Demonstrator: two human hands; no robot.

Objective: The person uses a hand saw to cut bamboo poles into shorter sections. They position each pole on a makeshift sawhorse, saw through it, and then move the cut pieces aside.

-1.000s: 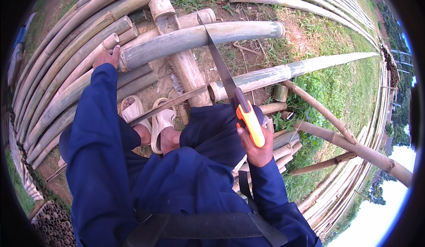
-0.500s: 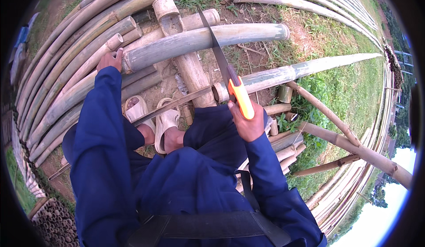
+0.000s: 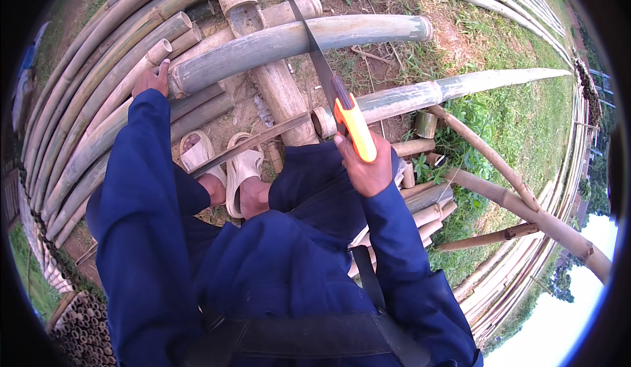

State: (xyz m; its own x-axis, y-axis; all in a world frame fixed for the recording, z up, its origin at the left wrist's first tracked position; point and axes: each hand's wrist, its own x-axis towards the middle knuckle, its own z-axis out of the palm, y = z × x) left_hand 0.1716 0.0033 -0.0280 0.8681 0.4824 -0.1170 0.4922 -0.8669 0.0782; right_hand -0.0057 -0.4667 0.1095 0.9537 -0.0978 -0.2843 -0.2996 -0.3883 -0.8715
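A thick grey-green bamboo pole [image 3: 263, 44] lies crosswise in front of me, over a bamboo support [image 3: 284, 97]. At its left end is my left hand [image 3: 152, 80], closed against the pole's end with some fingers hidden. My right hand [image 3: 367, 166] is wrapped round the orange handle of a handsaw [image 3: 355, 130]. The dark saw blade slants up and away across the pole, right of the support. Whether its teeth are in a cut cannot be made out.
Several bamboo poles [image 3: 98, 97] lie stacked at the left. Another pole [image 3: 407, 101] runs right over grass, and a thin strip [image 3: 256, 140] slants above my sandals [image 3: 244, 170]. Bamboo props [image 3: 493, 147] stand at the right, near short cut pieces [image 3: 430, 209].
The scene has shifted slightly upward in view, the pole with it. Both hands keep their places, the left at the pole's end and the right on the saw handle.
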